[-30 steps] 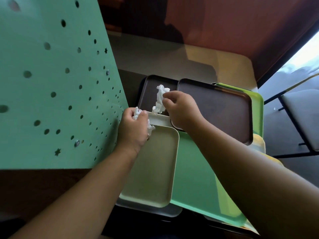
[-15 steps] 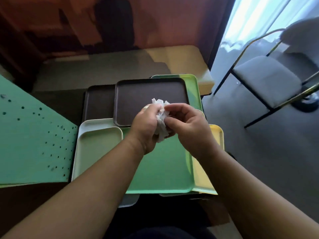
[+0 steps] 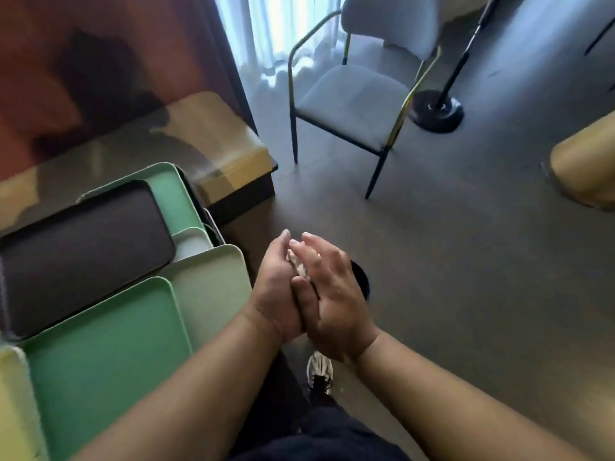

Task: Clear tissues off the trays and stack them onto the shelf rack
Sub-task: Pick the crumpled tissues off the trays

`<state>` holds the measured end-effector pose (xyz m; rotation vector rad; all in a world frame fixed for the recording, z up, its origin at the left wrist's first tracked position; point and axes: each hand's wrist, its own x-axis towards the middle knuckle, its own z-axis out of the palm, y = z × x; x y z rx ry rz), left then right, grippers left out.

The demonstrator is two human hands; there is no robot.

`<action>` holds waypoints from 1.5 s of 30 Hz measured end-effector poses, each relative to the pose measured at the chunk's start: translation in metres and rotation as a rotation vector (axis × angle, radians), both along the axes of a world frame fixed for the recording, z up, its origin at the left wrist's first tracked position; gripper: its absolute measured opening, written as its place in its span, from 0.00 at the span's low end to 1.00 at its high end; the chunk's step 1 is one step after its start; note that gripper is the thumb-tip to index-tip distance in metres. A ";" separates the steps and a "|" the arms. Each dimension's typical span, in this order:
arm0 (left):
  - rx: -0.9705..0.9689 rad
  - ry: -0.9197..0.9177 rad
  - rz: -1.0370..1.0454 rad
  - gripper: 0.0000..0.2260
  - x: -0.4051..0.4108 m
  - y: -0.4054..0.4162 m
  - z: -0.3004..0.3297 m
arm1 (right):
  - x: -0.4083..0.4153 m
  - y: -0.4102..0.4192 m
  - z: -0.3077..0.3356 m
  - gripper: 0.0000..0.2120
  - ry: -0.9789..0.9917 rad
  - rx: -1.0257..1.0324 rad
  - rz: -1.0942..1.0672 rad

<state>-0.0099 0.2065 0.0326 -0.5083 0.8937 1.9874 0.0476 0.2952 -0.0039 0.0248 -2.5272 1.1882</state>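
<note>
A crumpled white tissue (image 3: 298, 265) is pressed between my two palms, with the fingers of both hands nearly straight. My left hand (image 3: 277, 291) and my right hand (image 3: 334, 296) meet to the right of the trays, above a round black bin (image 3: 362, 281) on the floor that is mostly hidden behind them. Several overlapping trays lie at the left with no tissue on them: a dark brown tray (image 3: 83, 251), a green tray (image 3: 100, 354), a pale green tray (image 3: 213, 287), a mint tray (image 3: 169, 191) and a yellow tray (image 3: 13, 410). The shelf rack is out of view.
The trays rest on a low table (image 3: 233, 161) against a reddish wall. A grey chair (image 3: 359, 94) and a black stand base (image 3: 436, 109) are on the grey floor ahead. A tan object (image 3: 585, 168) sits at the right. My shoe (image 3: 319, 371) is below my hands.
My view swung right, away from the green perforated panel. Both hands carried the tissues off the trays and now press them together over the bin, fingers straightened.
</note>
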 end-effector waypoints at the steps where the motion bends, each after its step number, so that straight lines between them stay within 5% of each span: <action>1: 0.012 -0.023 0.007 0.27 0.000 0.009 -0.005 | 0.001 0.008 -0.003 0.24 0.008 -0.023 -0.026; 5: -0.071 -0.055 -0.246 0.40 0.004 0.048 -0.027 | -0.003 0.054 -0.023 0.12 -0.168 -0.206 -0.141; 8: -0.329 0.016 -0.473 0.31 0.015 0.067 -0.044 | -0.014 0.089 -0.052 0.13 -0.542 -0.311 -0.369; 12: -0.479 0.079 -0.399 0.17 0.013 0.078 -0.059 | -0.018 0.120 -0.100 0.12 -0.828 -0.569 -0.631; 20: -0.809 0.252 -0.529 0.10 -0.031 0.084 -0.099 | -0.044 0.130 -0.150 0.07 -0.931 -0.989 -0.833; 25: -0.919 0.277 -0.583 0.15 -0.053 0.073 -0.126 | -0.070 0.129 -0.169 0.09 -0.950 -1.149 -0.845; 28: -0.921 0.277 -0.581 0.14 -0.062 0.068 -0.134 | -0.084 0.129 -0.181 0.19 -0.974 -1.161 -0.813; 32: -0.962 0.339 -0.620 0.16 -0.069 0.063 -0.141 | -0.084 0.135 -0.190 0.45 -1.107 -1.077 -0.767; 40: -1.029 0.420 -0.635 0.19 -0.073 0.050 -0.123 | -0.081 0.123 -0.158 0.36 -1.083 -0.692 -0.472; 45: -1.060 0.542 -0.574 0.22 -0.072 0.042 -0.090 | -0.091 0.098 -0.112 0.30 -0.991 -0.634 -0.322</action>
